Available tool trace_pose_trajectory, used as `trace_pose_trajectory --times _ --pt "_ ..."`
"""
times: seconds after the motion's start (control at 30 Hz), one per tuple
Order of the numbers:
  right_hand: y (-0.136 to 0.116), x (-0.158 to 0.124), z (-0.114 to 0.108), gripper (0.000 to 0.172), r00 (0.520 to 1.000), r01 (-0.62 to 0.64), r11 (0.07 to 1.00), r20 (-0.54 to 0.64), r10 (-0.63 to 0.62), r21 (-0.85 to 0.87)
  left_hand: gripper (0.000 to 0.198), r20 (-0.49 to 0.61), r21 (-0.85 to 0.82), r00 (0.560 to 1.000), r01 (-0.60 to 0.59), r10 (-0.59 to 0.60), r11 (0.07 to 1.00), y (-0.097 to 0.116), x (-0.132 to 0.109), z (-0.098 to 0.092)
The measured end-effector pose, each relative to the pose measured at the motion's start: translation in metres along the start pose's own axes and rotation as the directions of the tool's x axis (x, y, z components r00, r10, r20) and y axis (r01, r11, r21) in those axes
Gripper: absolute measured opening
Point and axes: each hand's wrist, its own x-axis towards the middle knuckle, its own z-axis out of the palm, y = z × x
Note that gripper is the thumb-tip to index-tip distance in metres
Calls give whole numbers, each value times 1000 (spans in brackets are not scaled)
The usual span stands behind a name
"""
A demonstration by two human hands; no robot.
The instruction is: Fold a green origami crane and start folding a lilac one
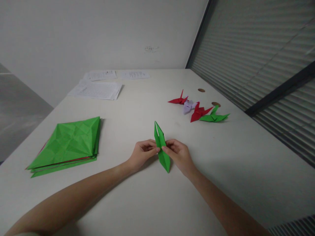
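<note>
A narrow green folded origami paper (164, 160) stands out between my two hands, over the white table. It is long and pointed, with a slit splitting its far end into two points. My left hand (145, 151) pinches its left edge near the middle, thumb on top. From the other side my right hand (180, 154) pinches the right edge, its thumb close to the left thumb. The fingers beneath the paper are partly hidden.
On the left lies a stack of creased green paper sheets (73, 139) with some red between. To the right sit a red crane (178, 100), a lilac crane (189, 107), another red crane (198, 113) and a green crane (214, 117). Printed papers (98, 90) lie at the back left.
</note>
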Motion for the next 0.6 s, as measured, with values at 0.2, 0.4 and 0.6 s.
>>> trace_pose_trajectory --times 0.2,0.4,0.6 --pt "1 0 -2 26 999 43 998 -8 -43 -48 19 20 116 999 -47 45 992 -2 -1 -1" --pt "7 1 1 25 994 102 990 -32 -105 -95 26 -55 127 998 -21 28 992 -1 -1 2" --pt "5 -5 9 26 999 23 998 -45 -25 -52 35 -121 90 991 65 -54 994 4 -4 7"
